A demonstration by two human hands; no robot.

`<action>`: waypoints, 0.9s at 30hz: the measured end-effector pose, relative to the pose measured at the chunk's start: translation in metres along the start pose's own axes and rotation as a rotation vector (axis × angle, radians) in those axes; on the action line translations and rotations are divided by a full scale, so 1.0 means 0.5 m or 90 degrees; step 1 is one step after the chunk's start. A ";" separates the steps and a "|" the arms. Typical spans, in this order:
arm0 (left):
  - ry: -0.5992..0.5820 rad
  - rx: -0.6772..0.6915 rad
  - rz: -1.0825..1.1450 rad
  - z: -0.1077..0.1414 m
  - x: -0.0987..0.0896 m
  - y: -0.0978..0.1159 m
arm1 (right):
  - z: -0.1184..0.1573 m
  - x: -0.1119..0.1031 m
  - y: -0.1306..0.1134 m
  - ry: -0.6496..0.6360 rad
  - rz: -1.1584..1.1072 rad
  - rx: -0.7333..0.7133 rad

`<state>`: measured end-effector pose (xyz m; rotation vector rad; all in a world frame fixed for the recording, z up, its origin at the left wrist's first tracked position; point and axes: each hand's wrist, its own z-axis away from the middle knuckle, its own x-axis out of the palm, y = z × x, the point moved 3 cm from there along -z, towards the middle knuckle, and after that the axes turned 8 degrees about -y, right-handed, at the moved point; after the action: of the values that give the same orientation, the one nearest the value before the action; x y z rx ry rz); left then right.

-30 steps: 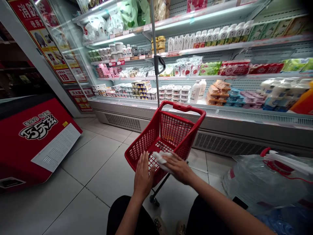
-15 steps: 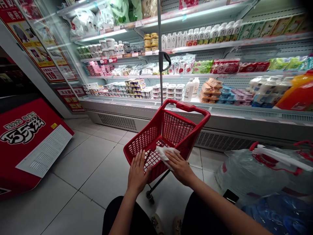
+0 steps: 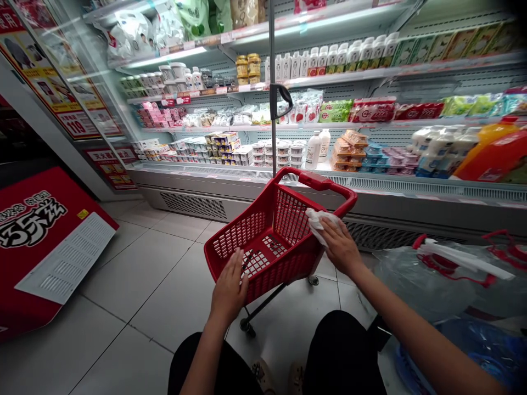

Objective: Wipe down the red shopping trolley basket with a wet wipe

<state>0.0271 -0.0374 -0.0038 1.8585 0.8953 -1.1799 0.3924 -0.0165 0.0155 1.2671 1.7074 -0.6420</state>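
Observation:
A red shopping cart [image 3: 263,274] with latticed sides stands before me, its handle toward the fridge. My right hand [image 3: 338,241] presses a crumpled white cloth [image 3: 316,222] against the cart's near rim, close to the handle. Its fingers lie over the cloth. My left hand [image 3: 229,291] rests at the near left corner of the cart rim, fingers stretched out, with nothing in it.
A lit dairy fridge [image 3: 185,181] spans the back. At the left is a red display unit [image 3: 45,241]. Large clear water bottles [image 3: 428,280] with red caps stand on the right, beside a blue one [image 3: 473,351]. Tiled floor surrounds the cart.
My right hand has slid the white cloth along the rim, right and away from me, toward the handle. My left hand stays near the same corner. The view has shifted slightly.

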 end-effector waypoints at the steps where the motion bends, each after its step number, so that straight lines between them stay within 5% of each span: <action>1: -0.004 0.047 -0.002 -0.011 0.005 0.031 | -0.001 0.007 -0.032 -0.005 -0.014 -0.016; 4: -0.037 0.154 -0.027 -0.039 0.030 0.108 | 0.000 0.025 -0.125 -0.043 -0.063 -0.117; 6: -0.044 0.172 -0.055 -0.047 0.043 0.131 | 0.002 0.024 -0.140 -0.062 -0.078 -0.169; 13: -0.053 0.188 -0.078 -0.037 0.039 0.120 | -0.003 -0.026 0.076 -0.004 0.007 -0.003; 15: -0.048 0.176 -0.077 -0.036 0.037 0.121 | -0.005 -0.026 0.093 0.014 0.017 0.037; 18: -0.042 0.166 -0.071 -0.038 0.039 0.126 | -0.001 -0.007 0.024 0.022 -0.007 0.031; 23: -0.050 0.155 -0.068 -0.035 0.040 0.123 | 0.015 0.016 -0.136 -0.053 -0.092 -0.125; 25: -0.054 0.152 -0.068 -0.032 0.037 0.117 | 0.016 0.008 -0.126 -0.073 -0.092 -0.159; 27: -0.055 0.147 -0.069 -0.028 0.034 0.113 | 0.013 -0.007 -0.065 -0.059 -0.061 -0.128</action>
<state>0.0866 -0.0494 -0.0028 1.9436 0.8496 -1.4717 0.3645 -0.0344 0.0123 1.0058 1.7175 -0.5594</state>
